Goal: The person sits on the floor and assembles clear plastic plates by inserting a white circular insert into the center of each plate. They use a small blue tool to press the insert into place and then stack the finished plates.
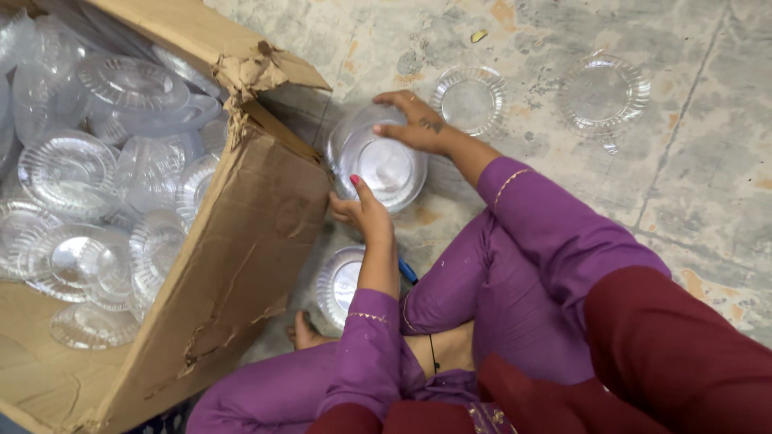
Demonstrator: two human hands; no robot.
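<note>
Bowls in box at left, bowl stack beside it, 2 plates farther right

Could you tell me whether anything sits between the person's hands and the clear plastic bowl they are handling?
Nothing visible does: the right hand rests on the clear bowl's far rim, and the left hand touches its near edge.

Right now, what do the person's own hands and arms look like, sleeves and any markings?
Both arms wear purple sleeves with thin gold trim at the cuffs. The left hand has a red-painted thumbnail. The right hand carries a small dark tattoo-like mark on its back. No rings visible.
</note>
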